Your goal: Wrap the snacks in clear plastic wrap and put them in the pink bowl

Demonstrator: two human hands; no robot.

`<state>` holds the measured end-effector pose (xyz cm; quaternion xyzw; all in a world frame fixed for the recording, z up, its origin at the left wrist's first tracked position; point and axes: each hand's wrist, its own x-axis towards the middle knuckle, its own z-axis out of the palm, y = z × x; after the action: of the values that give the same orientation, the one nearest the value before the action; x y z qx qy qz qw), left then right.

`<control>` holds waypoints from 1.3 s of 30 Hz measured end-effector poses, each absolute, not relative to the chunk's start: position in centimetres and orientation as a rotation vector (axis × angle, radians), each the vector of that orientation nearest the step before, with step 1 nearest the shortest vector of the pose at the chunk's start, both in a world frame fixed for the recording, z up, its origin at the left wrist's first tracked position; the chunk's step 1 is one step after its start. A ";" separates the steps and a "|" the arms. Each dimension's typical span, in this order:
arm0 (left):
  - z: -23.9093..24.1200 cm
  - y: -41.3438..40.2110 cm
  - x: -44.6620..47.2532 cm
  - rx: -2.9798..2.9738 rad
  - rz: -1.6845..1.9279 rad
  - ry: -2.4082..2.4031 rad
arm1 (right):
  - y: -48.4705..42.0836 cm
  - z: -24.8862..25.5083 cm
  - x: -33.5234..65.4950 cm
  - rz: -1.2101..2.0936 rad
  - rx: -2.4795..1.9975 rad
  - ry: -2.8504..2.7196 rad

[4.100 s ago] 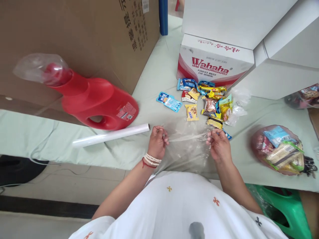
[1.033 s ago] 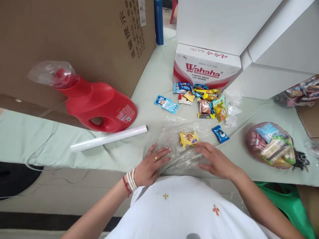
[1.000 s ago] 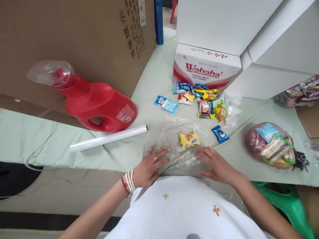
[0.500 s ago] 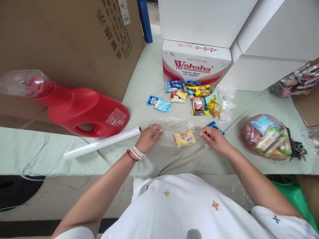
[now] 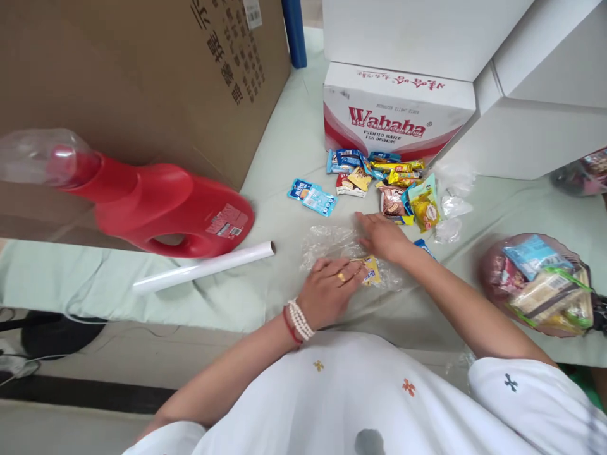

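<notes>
My left hand (image 5: pixel 331 287) lies with its fingers stretched over a yellow snack packet (image 5: pixel 372 270), covering much of it. That packet rests on a crumpled sheet of clear plastic (image 5: pixel 327 243), which spreads out beneath both hands. Just beyond the packet, my right hand (image 5: pixel 382 237) reaches across the plastic with its fingers extended. Close to its fingertips lies a pile of small wrapped snacks, among them a brown packet (image 5: pixel 392 199) and a green and yellow packet (image 5: pixel 424 203). Two joined light-blue packets (image 5: pixel 313 196) lie further left.
A white cardboard roll (image 5: pixel 203 268) and a big red bottle (image 5: pixel 180 208) lie at the left, before a large brown carton (image 5: pixel 142 76). A Wahaba-style white and red box (image 5: pixel 396 117) stands behind the snacks. At the right sits a pink bowl (image 5: pixel 490 278) of packets.
Both hands have come inward from the plastic's two sides. The left hand now covers part of the yellow packet; the right has moved left and away from me. The view has shifted slightly.
</notes>
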<state>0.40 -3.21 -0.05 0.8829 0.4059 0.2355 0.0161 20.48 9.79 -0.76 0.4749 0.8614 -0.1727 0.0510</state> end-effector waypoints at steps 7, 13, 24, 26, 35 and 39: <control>-3.1 -2.6 1.9 2.661 0.323 1.325 | 9.9 -0.9 19.4 -0.830 1.518 2.547; -2.8 -3.2 1.9 2.503 0.308 1.306 | 5.6 1.0 22.4 -0.927 1.422 2.986; -5.0 -3.4 0.0 2.136 0.740 1.245 | 0.4 -1.5 22.2 -0.686 0.841 3.051; -5.5 -3.6 -1.3 1.866 0.993 1.291 | -0.3 -2.2 21.9 -0.651 0.786 3.079; -3.1 -1.2 -3.7 1.727 0.635 1.806 | -0.9 -3.1 21.1 -0.789 0.822 3.092; -0.9 -3.2 -3.2 1.563 0.373 1.691 | -0.2 -3.8 20.8 -1.037 0.985 3.069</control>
<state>-3.16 -3.17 -0.90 0.6159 0.6665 0.1471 0.3934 20.79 -0.22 -3.79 0.2889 0.8996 -0.3039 -0.1219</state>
